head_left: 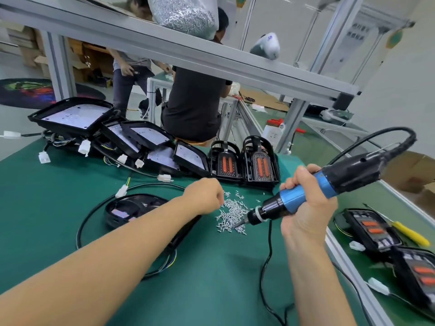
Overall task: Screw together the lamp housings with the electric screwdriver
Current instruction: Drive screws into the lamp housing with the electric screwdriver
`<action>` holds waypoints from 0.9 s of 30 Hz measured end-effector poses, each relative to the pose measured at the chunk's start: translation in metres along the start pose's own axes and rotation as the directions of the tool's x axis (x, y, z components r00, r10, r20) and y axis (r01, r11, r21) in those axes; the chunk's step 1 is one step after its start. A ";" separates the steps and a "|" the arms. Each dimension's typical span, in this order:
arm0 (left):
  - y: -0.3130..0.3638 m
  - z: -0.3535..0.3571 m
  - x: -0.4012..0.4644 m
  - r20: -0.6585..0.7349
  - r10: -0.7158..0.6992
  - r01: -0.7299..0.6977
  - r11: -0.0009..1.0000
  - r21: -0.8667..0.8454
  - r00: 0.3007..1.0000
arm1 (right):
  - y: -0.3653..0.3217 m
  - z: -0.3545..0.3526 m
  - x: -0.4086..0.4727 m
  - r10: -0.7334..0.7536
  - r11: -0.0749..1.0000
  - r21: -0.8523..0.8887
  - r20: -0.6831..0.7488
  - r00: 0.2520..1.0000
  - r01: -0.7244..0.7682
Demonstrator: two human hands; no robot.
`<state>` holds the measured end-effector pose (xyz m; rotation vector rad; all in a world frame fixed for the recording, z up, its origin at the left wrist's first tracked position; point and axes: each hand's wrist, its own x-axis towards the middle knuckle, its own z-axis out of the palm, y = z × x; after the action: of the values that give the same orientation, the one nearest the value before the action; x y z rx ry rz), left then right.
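Note:
My right hand (306, 203) grips the blue and black electric screwdriver (299, 198), whose bit tip points down-left into a loose pile of small silver screws (231, 216) on the green mat. My left hand (204, 196) reaches over the pile's left edge with fingers curled downward; whether they pinch a screw is hidden. A black lamp housing (131, 209) with a black cable looped around it lies under my left forearm. Several more housings (146, 137) are stacked at the back of the mat, and two upright ones (259, 161) show orange lenses.
Further housings (372, 229) and a yellow-handled screwdriver (409, 234) lie on the bench to the right, past an aluminium rail (346, 257). The tool's cord (266, 267) trails across the mat. An aluminium frame beam (188, 55) crosses overhead with a bag of screws (186, 12). Two people work behind.

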<state>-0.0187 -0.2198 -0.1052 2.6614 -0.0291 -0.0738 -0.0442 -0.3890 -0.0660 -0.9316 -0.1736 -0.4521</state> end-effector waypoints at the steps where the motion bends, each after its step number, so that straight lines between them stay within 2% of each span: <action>1: 0.000 0.007 0.007 0.035 -0.015 0.014 0.999 0.034 0.999 | 0.001 -0.001 0.000 -0.002 1.000 -0.018 -0.007 1.000 0.002; 4: 0.001 0.026 0.019 0.072 -0.061 0.051 0.990 0.132 0.996 | 0.003 -0.003 0.000 -0.004 0.999 -0.032 -0.015 1.000 0.003; 7: 0.002 0.039 0.022 0.041 -0.084 0.075 0.977 0.199 0.996 | 0.004 -0.004 0.001 0.010 1.000 -0.020 -0.023 1.000 -0.010; 12: 0.008 0.048 0.018 -0.007 -0.072 0.070 0.948 0.310 0.997 | 0.007 -0.003 0.002 0.022 1.000 -0.015 -0.034 0.999 -0.023; 18: 0.014 0.050 0.011 0.053 -0.034 0.010 0.918 0.396 0.998 | 0.009 -0.002 0.000 0.026 1.000 -0.010 -0.026 0.999 -0.026; 22: 0.020 0.037 0.006 -0.050 -0.003 0.014 0.974 0.226 0.999 | 0.007 -0.003 0.000 0.015 1.000 -0.003 -0.029 0.999 -0.015; 25: 0.016 0.020 0.002 -0.159 0.024 -0.029 0.999 -0.024 0.987 | 0.004 -0.004 0.000 0.010 1.000 0.007 -0.031 0.999 -0.010; 27: 0.008 0.007 -0.004 -0.214 0.014 -0.064 0.972 -0.227 0.977 | 0.002 -0.005 -0.002 0.018 1.000 0.023 -0.032 0.999 -0.017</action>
<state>-0.0235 -0.2301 -0.1070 2.4181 -0.0038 0.2064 -0.0449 -0.3911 -0.0711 -0.9026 -0.1411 -0.4482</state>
